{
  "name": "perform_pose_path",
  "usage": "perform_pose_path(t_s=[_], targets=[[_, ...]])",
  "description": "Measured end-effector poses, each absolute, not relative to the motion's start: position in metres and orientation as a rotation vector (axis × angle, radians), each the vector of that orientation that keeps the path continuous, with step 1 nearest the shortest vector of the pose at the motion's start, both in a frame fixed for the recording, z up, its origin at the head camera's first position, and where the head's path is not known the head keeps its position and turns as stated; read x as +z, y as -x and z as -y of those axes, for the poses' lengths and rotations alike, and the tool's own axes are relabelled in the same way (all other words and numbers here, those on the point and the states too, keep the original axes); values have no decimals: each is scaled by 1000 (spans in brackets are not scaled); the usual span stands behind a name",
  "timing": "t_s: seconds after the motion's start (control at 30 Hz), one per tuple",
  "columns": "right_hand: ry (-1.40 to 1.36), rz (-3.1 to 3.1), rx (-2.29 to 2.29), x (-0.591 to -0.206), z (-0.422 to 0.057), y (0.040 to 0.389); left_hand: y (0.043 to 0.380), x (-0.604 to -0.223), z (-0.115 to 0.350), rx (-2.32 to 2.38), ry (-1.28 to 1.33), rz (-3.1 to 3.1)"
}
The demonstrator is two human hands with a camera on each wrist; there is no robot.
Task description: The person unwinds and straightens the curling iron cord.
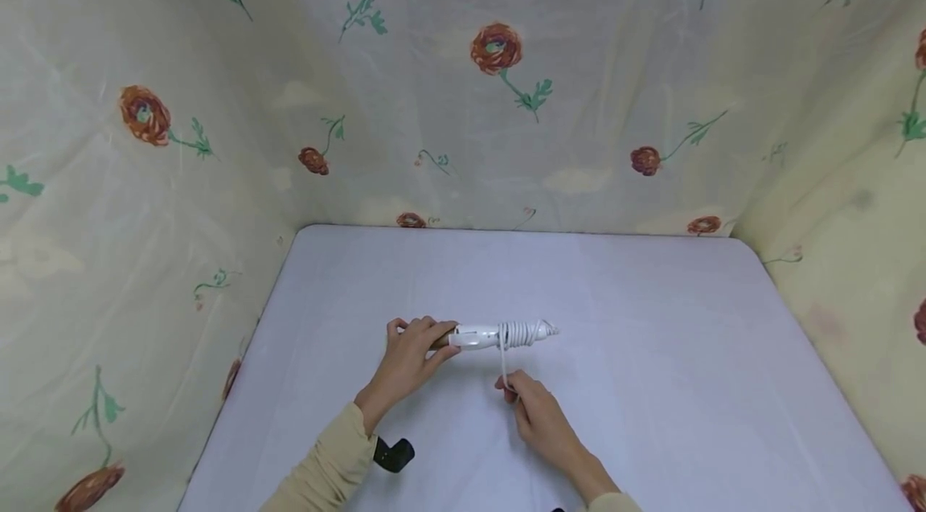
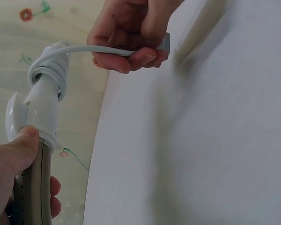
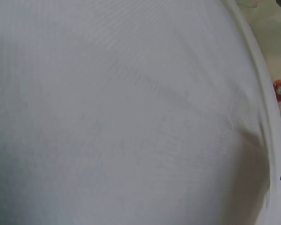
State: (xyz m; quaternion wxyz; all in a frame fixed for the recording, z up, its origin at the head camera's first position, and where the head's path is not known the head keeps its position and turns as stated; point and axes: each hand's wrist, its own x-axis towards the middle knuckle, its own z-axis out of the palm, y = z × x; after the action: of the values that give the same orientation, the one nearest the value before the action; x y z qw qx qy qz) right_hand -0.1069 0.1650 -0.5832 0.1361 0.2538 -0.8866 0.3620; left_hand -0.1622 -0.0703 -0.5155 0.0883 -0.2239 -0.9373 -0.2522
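While my left fingers (image 1: 435,329) are curled round the tool (image 1: 475,337) over the desk (image 1: 637,287) and my right fingers (image 2: 118,63) pinch the cord (image 2: 86,48), the coils (image 1: 518,333) round the tool could honestly slip loose and unravel if I ease that pinch and everything goes slack.

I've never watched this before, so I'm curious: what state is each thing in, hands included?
White appliance: held by its brown handle; on or off unclear.
Cord: coiled round the appliance, one length running to the right hand.
Left hand: gripping the handle.
Right hand: holding the cord.
Tablecloth: spread out, faintly creased.
Flowered sheet: hanging, wrinkled.
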Motion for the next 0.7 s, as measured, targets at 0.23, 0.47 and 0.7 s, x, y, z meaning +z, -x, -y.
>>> perform_pose_path(t_s=[0.23, 0.47, 0.7], targets=[[-716, 2577, 1101, -576, -166, 100, 164, -516, 68, -728, 654, 2795], [-722, 2531, 1076, -568, -166, 95, 163, -517, 68, -713, 637, 2802], [-697, 2549, 1067, -550, -167, 94, 165, -515, 66, -760, 641, 2786]])
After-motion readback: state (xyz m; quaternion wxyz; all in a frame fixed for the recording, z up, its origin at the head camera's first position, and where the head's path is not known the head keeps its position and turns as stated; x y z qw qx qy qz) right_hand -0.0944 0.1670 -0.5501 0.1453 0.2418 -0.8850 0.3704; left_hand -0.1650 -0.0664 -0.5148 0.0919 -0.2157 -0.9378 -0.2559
